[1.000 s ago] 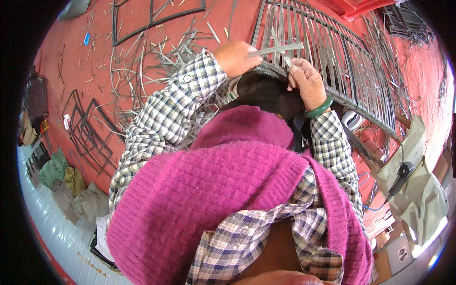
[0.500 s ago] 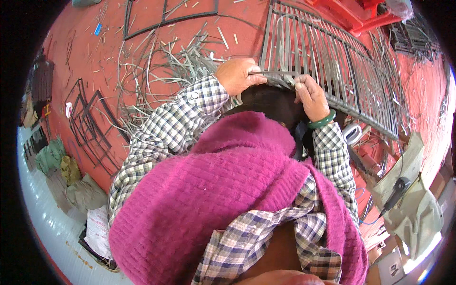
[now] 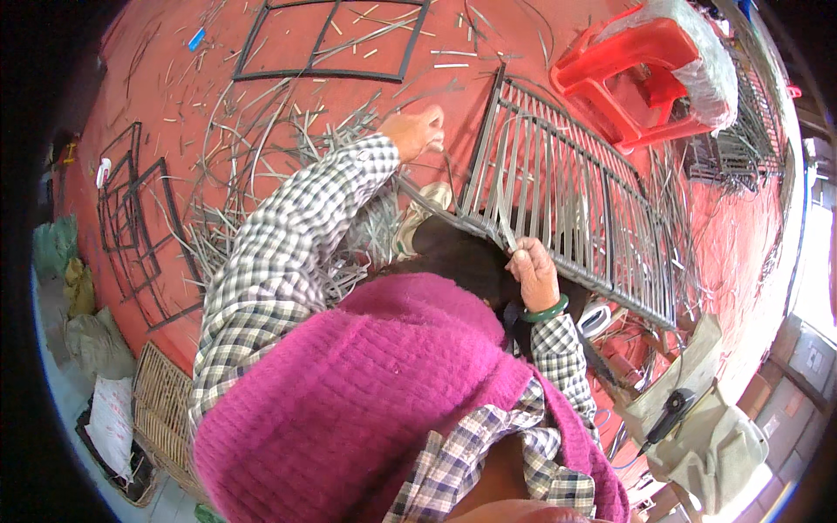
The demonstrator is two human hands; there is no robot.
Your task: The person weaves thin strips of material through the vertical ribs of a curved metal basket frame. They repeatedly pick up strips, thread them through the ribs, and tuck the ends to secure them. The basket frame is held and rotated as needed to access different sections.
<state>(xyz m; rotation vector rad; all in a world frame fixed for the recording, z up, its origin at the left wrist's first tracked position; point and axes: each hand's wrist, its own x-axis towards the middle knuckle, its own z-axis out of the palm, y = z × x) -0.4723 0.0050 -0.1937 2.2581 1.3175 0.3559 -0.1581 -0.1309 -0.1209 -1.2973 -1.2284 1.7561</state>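
Note:
A dark frame strung with grey flat strips leans in front of my lap, its near edge over my dark-clad leg. My right hand, with a green bangle at the wrist, pinches a grey strip at the frame's near edge. Farther forward and left, my left hand is raised and closed, with a thin strip seeming to trail down from its fingers toward the frame's left corner. Part of that strip is hard to follow against the shoe and the floor.
Loose grey strips lie heaped on the red floor at left. Black metal frames lie farther left, another black frame ahead. A red plastic stool lies at front right. A black-handled tool rests on beige cloth.
My hands, close together before, are now apart: the left has pulled away forward and left, the right sits at the frame's near edge. The whole view has shifted, showing more of the stool.

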